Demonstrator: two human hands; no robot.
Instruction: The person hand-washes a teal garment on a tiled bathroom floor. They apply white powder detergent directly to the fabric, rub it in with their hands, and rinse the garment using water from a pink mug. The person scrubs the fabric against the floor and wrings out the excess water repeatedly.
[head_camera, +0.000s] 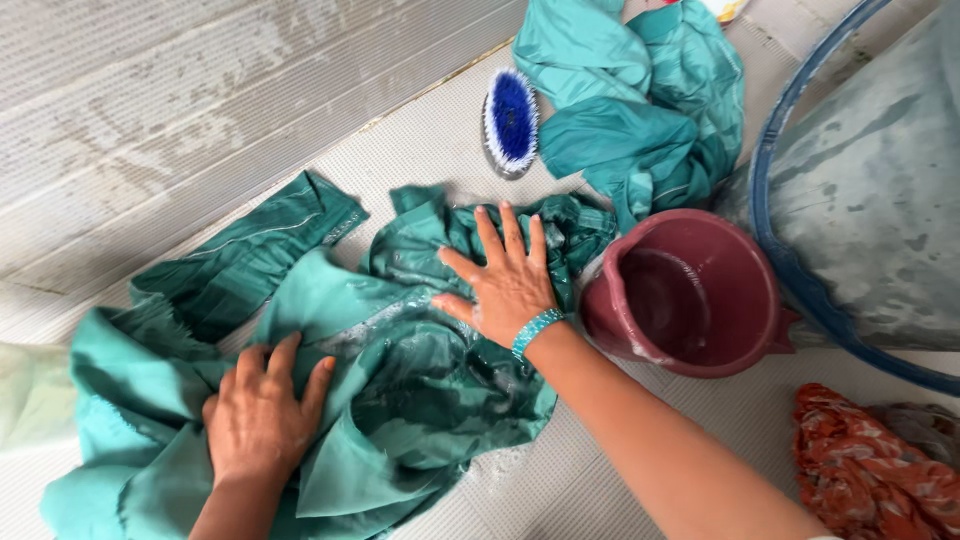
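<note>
Pressing down at the centre of the frame, our right hand (508, 282) lies flat and open, fingers spread, palm on the wet green cloth (400, 370). A beaded teal bracelet (536, 331) circles its wrist, and the forearm runs off toward the lower right of the frame. Our left hand (262, 408), at the lower left, is also open, its fingers slightly curled over a fold of the same cloth; it grips nothing that we can see, only rests on the fabric.

The cloth spreads across the lower left and middle of the frame on the tiled floor (430, 130), bunched and glistening with suds around the right hand, with one strip reaching toward the upper left. Just to the right of the right hand stands a maroon jug (690, 295), its rim touching or nearly touching the cloth; we cannot tell which. There is a little water inside it.

Above the right hand, near the top centre, lies a scrub brush (511, 120) with blue and white bristles facing up. Just beside it, at the upper right, sits a second heap of green cloth (630, 100). A large blue-rimmed tub (860, 190) fills the right edge. At the lower right corner lies a crumpled orange patterned cloth (860, 470).
</note>
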